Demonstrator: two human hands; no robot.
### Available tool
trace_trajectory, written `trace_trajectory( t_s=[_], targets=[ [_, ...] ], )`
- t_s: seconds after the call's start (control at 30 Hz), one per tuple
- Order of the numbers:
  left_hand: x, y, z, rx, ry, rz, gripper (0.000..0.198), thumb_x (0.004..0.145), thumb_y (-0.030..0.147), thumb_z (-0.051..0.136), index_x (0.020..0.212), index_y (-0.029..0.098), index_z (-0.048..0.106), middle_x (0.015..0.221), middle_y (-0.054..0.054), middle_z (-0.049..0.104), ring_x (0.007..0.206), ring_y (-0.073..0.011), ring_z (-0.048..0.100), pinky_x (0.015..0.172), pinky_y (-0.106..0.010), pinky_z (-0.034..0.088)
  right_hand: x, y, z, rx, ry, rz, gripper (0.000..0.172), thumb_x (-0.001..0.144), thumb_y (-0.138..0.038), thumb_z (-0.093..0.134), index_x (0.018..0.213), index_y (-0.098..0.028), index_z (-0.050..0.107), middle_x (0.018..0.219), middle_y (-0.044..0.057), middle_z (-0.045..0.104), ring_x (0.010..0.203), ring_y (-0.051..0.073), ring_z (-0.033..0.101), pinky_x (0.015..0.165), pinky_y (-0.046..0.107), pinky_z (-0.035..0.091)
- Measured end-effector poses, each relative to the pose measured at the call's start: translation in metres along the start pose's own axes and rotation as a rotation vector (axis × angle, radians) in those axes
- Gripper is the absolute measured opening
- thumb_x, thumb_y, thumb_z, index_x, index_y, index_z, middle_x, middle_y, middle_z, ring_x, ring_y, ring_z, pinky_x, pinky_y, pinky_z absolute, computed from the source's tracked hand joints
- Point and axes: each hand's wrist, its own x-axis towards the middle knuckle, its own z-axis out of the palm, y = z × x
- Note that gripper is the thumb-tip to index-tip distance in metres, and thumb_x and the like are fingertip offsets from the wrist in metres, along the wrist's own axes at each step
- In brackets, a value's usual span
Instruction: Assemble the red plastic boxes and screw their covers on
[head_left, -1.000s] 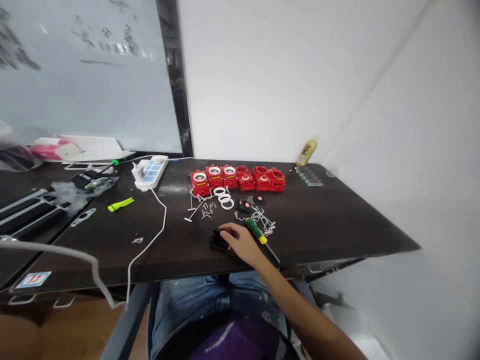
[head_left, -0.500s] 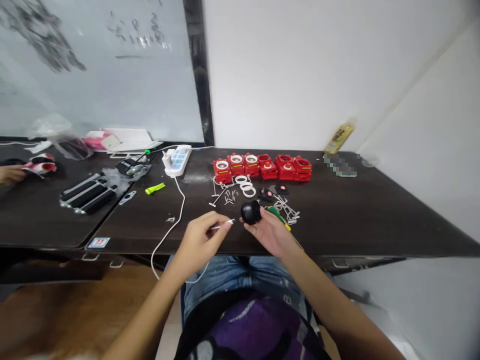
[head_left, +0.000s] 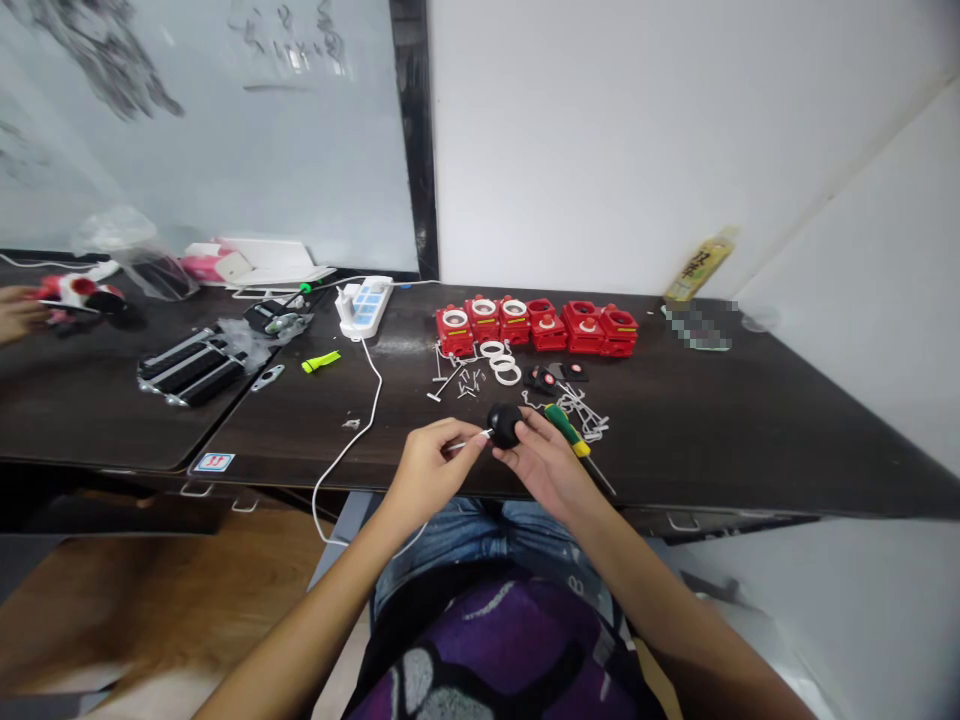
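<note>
Black ball [head_left: 505, 425] sits steady in the right hand [head_left: 544, 465], while the left hand [head_left: 435, 472] pinches a thin white pin [head_left: 469, 441] against it.

Screwdriver [head_left: 566, 434] obstacle just beside the right hand [head_left: 544, 464]

Bright, diffuse light falls evenly across the white painted wall [head_left: 600, 150]; the dark wooden desk [head_left: 712, 450] shows faint glare at upper centre; wide-angle distortion curves the frame edges; the wooden floor [head_left: 150, 600] at lower left is blurred.

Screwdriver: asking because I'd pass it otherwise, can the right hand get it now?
Probably yes: the screwdriver lies beside the right hand, nothing between, but that hand holds the black ball.
</note>
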Motion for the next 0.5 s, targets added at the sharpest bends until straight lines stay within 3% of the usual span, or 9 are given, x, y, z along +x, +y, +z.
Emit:
trace_trajectory(
  t_s=[0.5],
  targets=[
    [0.000,-0.012,-0.002,0.026,-0.018,-0.029,0.026,0.098,0.037,0.065,0.091,0.018,0.082,0.086,-0.005,0.076,0.073,-0.0149,0.063,0.066,-0.025,0.046,-0.009,-0.005,0.007,-0.244,0.017,-0.189,0.027,0.082,-0.037,0.085,0.098,-0.024,0.067,0.102,0.001,0.068,0.094,0.017,0.066,0.078,0.034,0.067]
  ],
)
